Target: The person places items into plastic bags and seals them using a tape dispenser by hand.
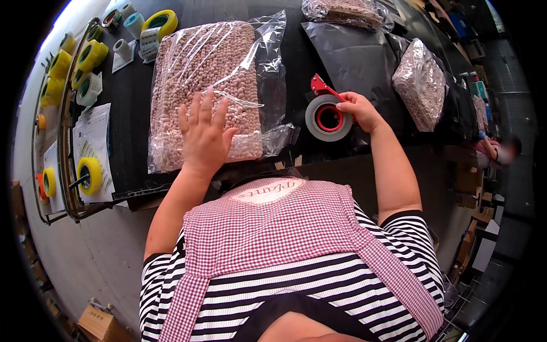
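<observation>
A pink chenille mat (208, 74), folded flat inside a clear plastic bag, lies on the black table in front of me. My left hand (206, 134) rests on the lower part of the bag with its fingers spread. The bag's loose clear flap (270, 62) sticks out past the mat's right side. To the right of it, my right hand (360, 111) grips a red tape dispenser (323, 85) by its upper side. A wide roll of greyish tape (314, 130) is mounted on the dispenser, which is held over the table near its front edge.
Black plastic mailer bags (353, 57) lie to the right, with another bagged pink mat (420, 85) on them and one more (345, 12) at the back. Yellow tape rolls (90, 175) and label sheets (91, 137) line the left. A person (491, 153) is at far right.
</observation>
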Demonstrator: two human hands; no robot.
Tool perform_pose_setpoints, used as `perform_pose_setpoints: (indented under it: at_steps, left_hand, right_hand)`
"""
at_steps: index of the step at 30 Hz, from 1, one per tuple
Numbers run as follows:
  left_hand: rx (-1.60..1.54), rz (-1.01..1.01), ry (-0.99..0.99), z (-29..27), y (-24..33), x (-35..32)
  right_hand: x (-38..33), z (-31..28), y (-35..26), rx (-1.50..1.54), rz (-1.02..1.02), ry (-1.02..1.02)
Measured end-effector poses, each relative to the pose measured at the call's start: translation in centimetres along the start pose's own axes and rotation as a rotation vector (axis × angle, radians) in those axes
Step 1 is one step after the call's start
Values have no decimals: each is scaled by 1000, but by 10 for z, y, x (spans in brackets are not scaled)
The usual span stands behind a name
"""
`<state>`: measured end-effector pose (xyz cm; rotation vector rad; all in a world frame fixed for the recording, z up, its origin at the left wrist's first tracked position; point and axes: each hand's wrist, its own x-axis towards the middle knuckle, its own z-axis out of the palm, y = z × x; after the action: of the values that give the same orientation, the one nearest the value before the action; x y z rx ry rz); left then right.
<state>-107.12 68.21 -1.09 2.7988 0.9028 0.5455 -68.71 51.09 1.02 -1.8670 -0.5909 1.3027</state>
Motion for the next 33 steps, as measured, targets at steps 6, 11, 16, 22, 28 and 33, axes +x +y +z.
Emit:
perform_pose_setpoints:
  at_steps: [6,11,16,22,28,33]
  left_hand:
    - [-243,470,-339,5,54,-2]
    - [90,371,-85,26,60,-23]
    - [136,328,-98,39,55,-23]
    - [101,406,-181,8,18,-63]
    - [232,433,-31,-49,-79,-141]
    - [39,-398,233,-65,-101,-197]
  right_hand:
    - [25,7,21,-161,-48,53]
    - [32,80,-61,-604,-774,359]
    - [108,136,-123,-904,-1029,214]
    - [185,149,-136,-1112,-952,606]
    - [151,152,-90,-835,-355,-232]
    - [54,151,0,-526,-344,-103]
